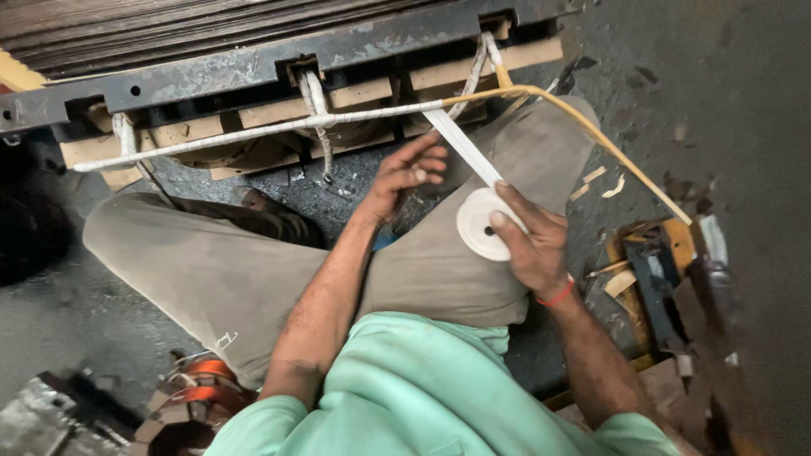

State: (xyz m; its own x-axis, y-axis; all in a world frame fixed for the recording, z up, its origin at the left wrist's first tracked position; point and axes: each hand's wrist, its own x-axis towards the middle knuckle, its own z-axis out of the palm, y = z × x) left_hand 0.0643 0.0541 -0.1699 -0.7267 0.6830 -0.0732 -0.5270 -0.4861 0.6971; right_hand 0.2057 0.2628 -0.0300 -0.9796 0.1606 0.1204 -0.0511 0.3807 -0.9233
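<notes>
Gripping a roll of white tape (pixel 483 223), the right hand (pixel 530 245) sits at about four o'clock from the frame's middle, fingers curled over the roll's flat face and thumb behind it. A red thread band (pixel 557 295) circles that wrist. From the roll a flat strip of tape (pixel 463 147) runs up toward eleven o'clock and meets a long lead (pixel 253 131), already wrapped white, that stretches off toward nine o'clock. The left hand (pixel 404 176) lies just at nine o'clock of the strip, fingers loosely bent and half open, their tips near the tape; whether they touch it cannot be told, and the hand holds nothing.

Past the strip's upper end, toward one o'clock, the lead shows as a bare yellow sleeve (pixel 608 143) that curves down to four o'clock across the person's bent knee in grey trousers (pixel 439 270). At twelve o'clock a dark steel frame (pixel 253 72) lies across the top, with pale wooden blocks (pixel 363 95) and white tied bands (pixel 316 97) under it. At seven o'clock, near the lower edge, copper-coloured coils (pixel 203 380) rest on the grimy floor (pixel 743 101). Scraps of yellowish paper (pixel 596 176) lie at three o'clock.
</notes>
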